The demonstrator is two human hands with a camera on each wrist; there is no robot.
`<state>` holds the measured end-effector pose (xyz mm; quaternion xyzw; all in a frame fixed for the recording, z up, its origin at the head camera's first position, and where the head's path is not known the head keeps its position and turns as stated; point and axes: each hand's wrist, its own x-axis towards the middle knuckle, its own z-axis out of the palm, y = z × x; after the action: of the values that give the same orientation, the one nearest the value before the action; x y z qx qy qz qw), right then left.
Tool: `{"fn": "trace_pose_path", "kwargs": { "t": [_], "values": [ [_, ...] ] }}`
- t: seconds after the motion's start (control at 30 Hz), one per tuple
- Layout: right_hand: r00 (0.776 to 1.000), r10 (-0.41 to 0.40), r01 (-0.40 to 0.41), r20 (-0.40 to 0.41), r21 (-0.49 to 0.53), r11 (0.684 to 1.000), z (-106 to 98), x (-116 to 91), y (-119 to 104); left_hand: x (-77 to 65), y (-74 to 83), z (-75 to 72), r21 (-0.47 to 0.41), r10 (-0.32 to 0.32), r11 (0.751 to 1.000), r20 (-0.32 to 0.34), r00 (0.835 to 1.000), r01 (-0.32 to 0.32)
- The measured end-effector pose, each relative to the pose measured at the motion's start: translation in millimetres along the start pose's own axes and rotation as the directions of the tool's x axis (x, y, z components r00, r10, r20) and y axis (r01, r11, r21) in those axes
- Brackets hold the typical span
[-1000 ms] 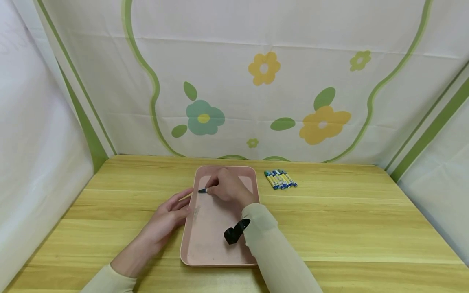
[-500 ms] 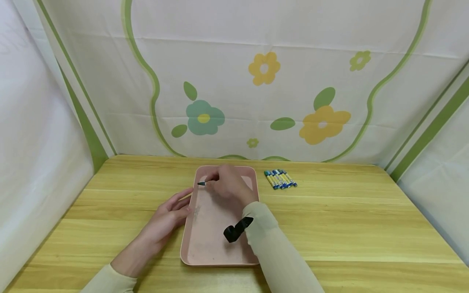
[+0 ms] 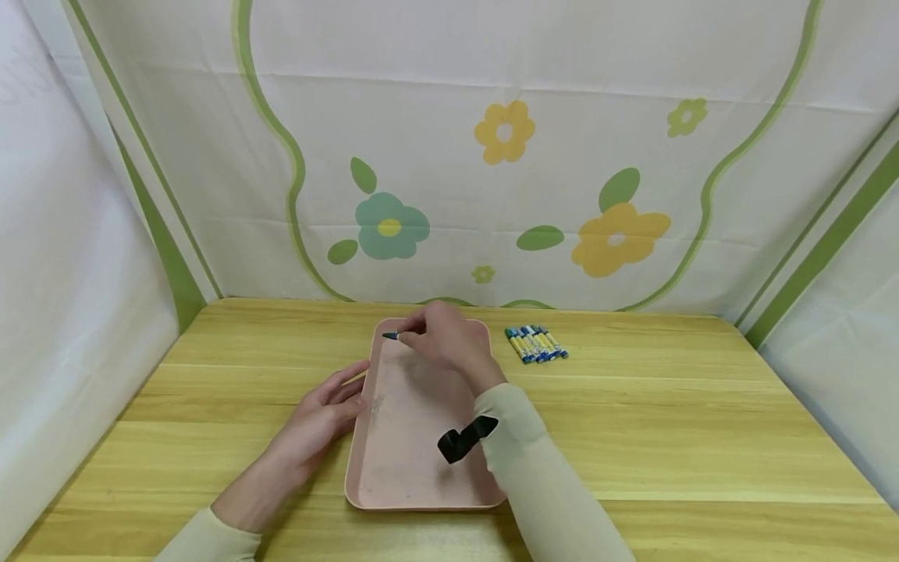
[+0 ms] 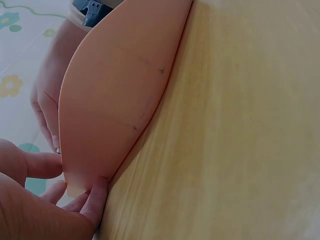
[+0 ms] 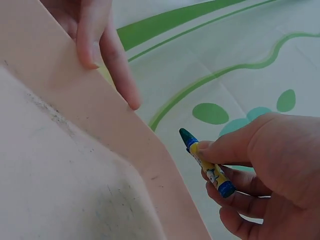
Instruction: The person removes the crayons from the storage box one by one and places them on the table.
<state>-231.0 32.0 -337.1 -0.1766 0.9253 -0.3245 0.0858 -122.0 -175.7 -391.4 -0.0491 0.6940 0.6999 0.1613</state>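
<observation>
My right hand (image 3: 447, 341) pinches a crayon (image 5: 209, 167) between thumb and fingers, over the far end of a pink tray (image 3: 403, 468). The crayon has a dark green tip, a yellow printed wrapper and blue bands; in the head view its tip (image 3: 389, 336) points left. My left hand (image 3: 319, 421) lies along the tray's left side with its fingers extended. In the left wrist view its fingertips (image 4: 99, 192) touch the tray's outer wall, and the thumb is right at the rim. Dark smudges mark the tray's floor near its left wall.
Several crayons (image 3: 537, 344) with yellow wrappers lie side by side on the wooden table (image 3: 667, 437), right of the tray. A white cloth (image 3: 435, 156) with printed flowers hangs behind the table. A black wrist camera (image 3: 456, 445) juts from the right sleeve above the tray.
My right hand has moved with the crayon toward the tray's far end, rising from the tray's floor to around the far rim in the head view. The left hand has stayed in place.
</observation>
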Motion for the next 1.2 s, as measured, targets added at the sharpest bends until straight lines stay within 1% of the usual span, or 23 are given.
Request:
{"fn": "trace_pose_path", "kwargs": {
  "t": [0.07, 0.1, 0.2, 0.3, 0.5, 0.8, 0.97, 1.07, 1.2],
  "values": [
    [1.0, 0.002, -0.002, -0.013, -0.018, 1.0, -3, -3, -1, 0.0, -0.5, -0.3, 0.002, 0.0, 1.0, -0.002, 1.0, 0.0],
    [1.0, -0.007, 0.007, -0.022, -0.009, 1.0, -5, -5, -1, 0.1, -0.6, -0.5, 0.003, 0.0, 1.0, -0.003, 1.0, 0.0],
    [0.998, -0.034, 0.037, -0.057, 0.053, 0.998, -10, -10, 1, 0.2, -0.8, -0.6, 0.008, 0.001, 1.0, -0.005, 1.0, -0.001],
    [0.993, -0.075, 0.086, -0.091, 0.12, 0.989, -14, -13, 4, 0.5, -0.7, -0.7, 0.012, 0.0, 1.0, -0.009, 1.0, 0.0],
    [0.986, -0.079, 0.102, -0.144, 0.16, 0.982, -16, -20, 13, 1.1, -1.3, -0.8, 0.013, 0.003, 1.0, -0.011, 1.0, -0.003],
    [0.974, -0.118, 0.153, -0.194, 0.178, 0.972, -10, -26, 25, -0.3, -1.9, -1.6, 0.017, 0.001, 1.0, -0.016, 1.0, 0.0],
    [0.959, -0.149, 0.197, -0.242, 0.188, 0.962, -12, -29, 30, -0.7, -1.9, -1.8, 0.019, 0.0, 1.0, -0.016, 1.0, 0.0],
    [0.948, -0.166, 0.217, -0.273, 0.17, 0.961, -13, -29, 34, -0.5, -2.1, -1.9, 0.019, 0.001, 1.0, -0.014, 1.0, -0.001],
    [0.946, -0.149, 0.197, -0.287, 0.147, 0.969, -16, -30, 41, -0.3, -2.1, -2.1, 0.019, 0.004, 1.0, -0.016, 1.0, -0.004]
  ]
}}
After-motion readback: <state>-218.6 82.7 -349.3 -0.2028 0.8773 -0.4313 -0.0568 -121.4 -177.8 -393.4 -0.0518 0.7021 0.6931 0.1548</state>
